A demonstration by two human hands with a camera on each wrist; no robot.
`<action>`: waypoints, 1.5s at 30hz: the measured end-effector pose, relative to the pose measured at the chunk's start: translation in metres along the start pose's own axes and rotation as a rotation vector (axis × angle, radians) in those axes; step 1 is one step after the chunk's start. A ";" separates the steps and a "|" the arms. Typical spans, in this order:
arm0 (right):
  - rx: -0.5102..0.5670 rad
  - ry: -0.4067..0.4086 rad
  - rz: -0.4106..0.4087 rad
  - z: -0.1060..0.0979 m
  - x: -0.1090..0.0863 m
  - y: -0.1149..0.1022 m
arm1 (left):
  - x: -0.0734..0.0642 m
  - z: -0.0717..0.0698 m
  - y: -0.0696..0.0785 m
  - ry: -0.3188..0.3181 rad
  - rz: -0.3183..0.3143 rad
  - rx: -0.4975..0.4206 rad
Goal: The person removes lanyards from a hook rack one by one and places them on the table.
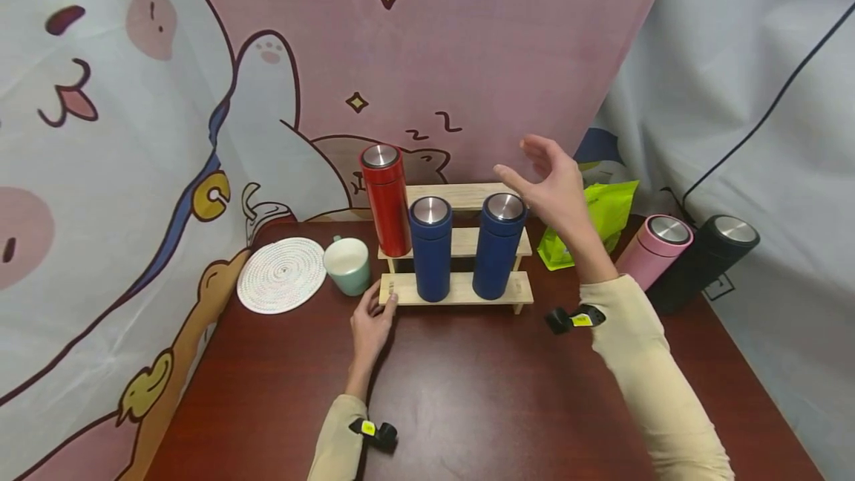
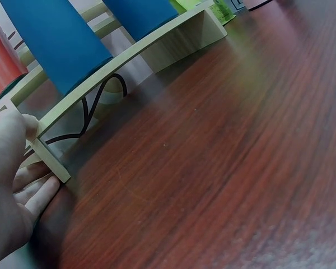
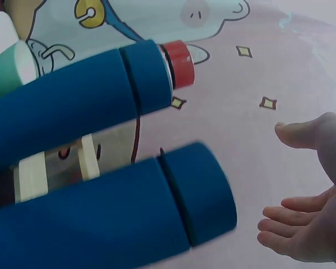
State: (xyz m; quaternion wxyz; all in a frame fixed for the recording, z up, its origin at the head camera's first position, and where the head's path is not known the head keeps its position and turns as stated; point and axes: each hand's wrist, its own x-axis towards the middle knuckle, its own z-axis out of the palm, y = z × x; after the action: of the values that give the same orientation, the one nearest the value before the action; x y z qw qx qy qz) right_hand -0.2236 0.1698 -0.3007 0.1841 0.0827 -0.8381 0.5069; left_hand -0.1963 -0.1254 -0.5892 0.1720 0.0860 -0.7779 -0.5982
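Left hand: While its thumb lies on the front left corner of the wooden shelf, its fingers tuck round that end, so it grips the wood.
Right hand: Up near the right blue bottle, thumb and fingers spread wide, holding nothing.
Low step: The right blue bottle and the left blue bottle stand up here, with a gap between them.
Middle step: The red bottle stands at its left end.
Worktop: The shelf sits near its back edge, with the green cup just beside the shelf's left end. The pink bottle is near the right edge.
Feel: The bottles look hard and smooth, maybe a bit heavy and slippery. The wood looks stiff and light.
Best hold: Probably round a bottle's body, under the lid line; the shelf, by both ends.
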 end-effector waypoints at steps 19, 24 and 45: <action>0.006 -0.123 -0.011 0.064 0.019 -0.041 | 0.001 0.001 -0.001 -0.003 -0.004 -0.005; 0.013 -0.175 -0.006 0.083 0.023 -0.047 | 0.001 0.001 -0.001 -0.004 -0.007 -0.009; -0.101 -0.341 -0.025 0.139 0.044 -0.059 | -0.001 0.001 0.001 -0.007 -0.011 -0.015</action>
State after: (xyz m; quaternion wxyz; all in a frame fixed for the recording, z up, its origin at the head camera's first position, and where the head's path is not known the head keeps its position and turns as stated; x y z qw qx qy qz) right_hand -0.2759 0.0214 -0.2931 0.0493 0.1686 -0.8805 0.4403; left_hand -0.1952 -0.1239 -0.5888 0.1667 0.0869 -0.7735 -0.6053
